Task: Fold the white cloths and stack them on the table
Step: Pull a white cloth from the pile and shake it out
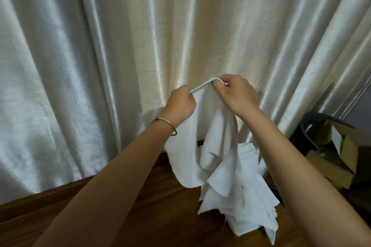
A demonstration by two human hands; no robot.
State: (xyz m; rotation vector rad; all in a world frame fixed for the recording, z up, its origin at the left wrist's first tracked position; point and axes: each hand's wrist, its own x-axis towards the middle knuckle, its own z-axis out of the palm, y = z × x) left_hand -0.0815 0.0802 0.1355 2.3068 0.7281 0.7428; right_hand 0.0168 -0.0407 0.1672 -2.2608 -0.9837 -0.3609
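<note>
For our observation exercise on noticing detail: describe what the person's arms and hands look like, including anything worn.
Both forearms are bare, with no sleeves showing. The left hand has a thin rose-gold bangle at the wrist, carrying a small dark bead. The right hand has no jewellery in view; its thumbnail looks painted teal.

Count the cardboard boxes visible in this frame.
1 for certain: an open cardboard box at the right edge, beside the curtain, right of the cloth pile. Its flaps overlap in shadow, so a second box may be hidden there.
</note>
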